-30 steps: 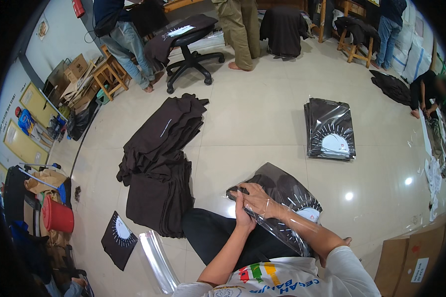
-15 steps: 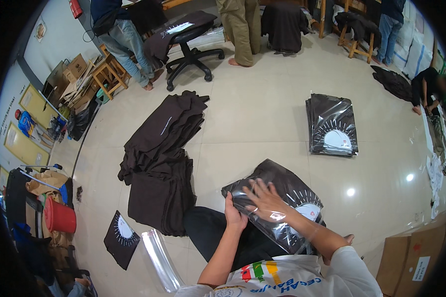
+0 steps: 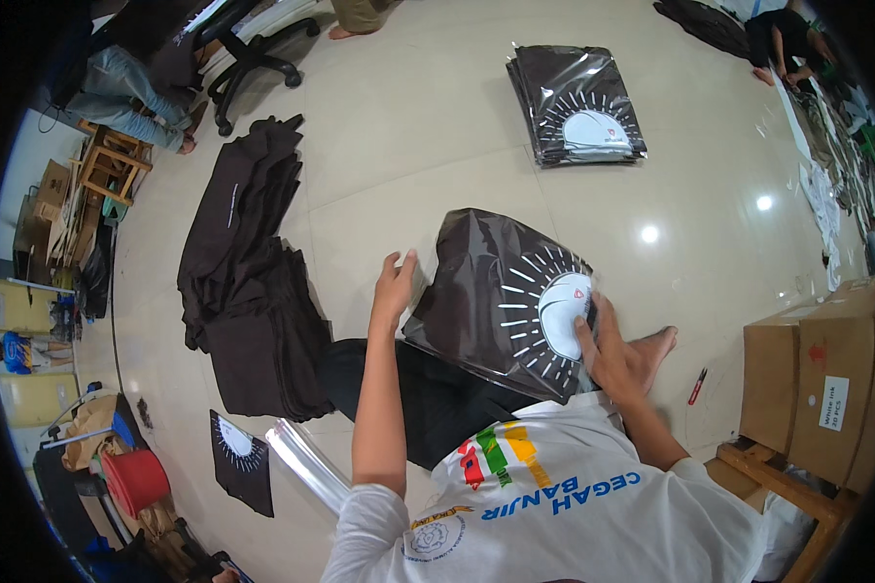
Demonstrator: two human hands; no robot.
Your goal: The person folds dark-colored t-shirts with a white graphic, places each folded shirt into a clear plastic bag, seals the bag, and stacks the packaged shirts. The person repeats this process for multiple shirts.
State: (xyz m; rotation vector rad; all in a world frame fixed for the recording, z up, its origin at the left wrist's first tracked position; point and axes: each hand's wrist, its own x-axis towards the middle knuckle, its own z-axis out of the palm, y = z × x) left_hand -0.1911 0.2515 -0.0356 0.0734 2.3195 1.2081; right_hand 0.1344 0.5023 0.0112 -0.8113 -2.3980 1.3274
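A folded dark brown garment in a clear bag (image 3: 486,291), with a white printed half-circle and rays, lies over my lap. My right hand (image 3: 603,345) grips its right end, thumb on top over the print. My left hand (image 3: 397,287) is raised at the bag's left edge with fingers apart; whether it touches the plastic is unclear. A stack of loose dark garments (image 3: 243,282) lies to my left, a pile of bagged ones (image 3: 578,107) farther ahead. Clear plastic bags (image 3: 306,466) and a single folded printed garment (image 3: 233,486) lie by my left side.
Cardboard boxes (image 3: 778,389) on a wooden frame (image 3: 807,525) stand at right, near a red tool (image 3: 698,387). A red bucket (image 3: 136,476) is at left. An office chair (image 3: 253,68) and other people (image 3: 131,97) (image 3: 783,44) are beyond the garments.
My view has tilted and shifted. My left hand has let go of the bag's corner and opened; my right hand has moved from the middle to the right end, and the bag lies flatter.
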